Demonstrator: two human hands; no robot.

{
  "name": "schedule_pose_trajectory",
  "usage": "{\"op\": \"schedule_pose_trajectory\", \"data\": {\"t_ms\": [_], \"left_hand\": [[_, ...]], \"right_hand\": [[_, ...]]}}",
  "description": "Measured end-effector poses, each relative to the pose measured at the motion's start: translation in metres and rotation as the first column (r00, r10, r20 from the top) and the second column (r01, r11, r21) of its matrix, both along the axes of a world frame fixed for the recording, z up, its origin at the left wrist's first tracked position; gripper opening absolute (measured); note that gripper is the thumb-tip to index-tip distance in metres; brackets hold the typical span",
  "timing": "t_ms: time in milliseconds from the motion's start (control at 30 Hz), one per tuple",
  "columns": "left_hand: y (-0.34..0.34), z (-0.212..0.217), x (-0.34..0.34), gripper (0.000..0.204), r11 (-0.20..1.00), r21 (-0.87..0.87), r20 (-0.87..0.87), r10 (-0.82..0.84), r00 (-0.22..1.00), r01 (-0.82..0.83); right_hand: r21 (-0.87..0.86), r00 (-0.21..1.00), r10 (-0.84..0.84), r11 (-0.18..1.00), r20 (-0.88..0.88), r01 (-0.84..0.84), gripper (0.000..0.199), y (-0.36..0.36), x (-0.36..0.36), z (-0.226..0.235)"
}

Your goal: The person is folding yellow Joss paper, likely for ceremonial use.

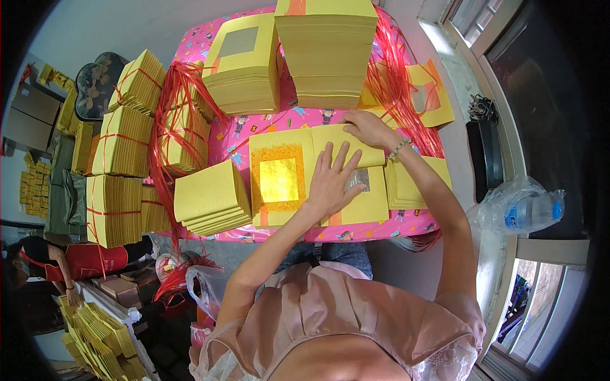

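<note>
Person in a pale pink top, seen from above

The pink garment (330,317) fills the lower centre of the frame, softly pleated, with short sleeves and a white lace edge at the lower right sleeve (445,362). Both forearms are bare. A thin beaded bracelet (399,148) circles the right wrist, right of centre. Blue denim trousers (330,253) show just above the top's neckline.

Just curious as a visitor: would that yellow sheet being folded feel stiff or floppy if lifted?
Probably floppy: the yellow sheet bends over under the right hand. Likely very light, being one thin leaf. The left hand presses it flat, so it may slide.
</note>
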State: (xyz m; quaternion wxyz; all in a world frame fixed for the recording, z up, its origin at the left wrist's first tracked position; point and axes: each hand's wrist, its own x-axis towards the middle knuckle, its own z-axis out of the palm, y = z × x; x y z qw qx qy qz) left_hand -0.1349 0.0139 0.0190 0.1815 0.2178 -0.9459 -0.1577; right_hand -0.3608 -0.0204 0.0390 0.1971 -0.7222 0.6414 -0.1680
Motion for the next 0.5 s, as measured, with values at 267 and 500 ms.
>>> {"op": "schedule_pose_trajectory", "data": {"t_ms": [267,500], "left_hand": [[0.000,-0.005,-0.001,0.077,1.000,-0.025,0.005,-0.007,1.000,0.008],[0.000,-0.007,-0.001,0.078,1.000,-0.019,0.024,0.003,1.000,-0.002]], "right_hand": [[0.039,1.000,-0.013,0.999,-0.004,0.013,0.025,0.000,-0.002,0.000],[-0.023,0.992,-0.105,0.994,-0.075,0.104,0.040,0.017,0.008,0.032]]}}
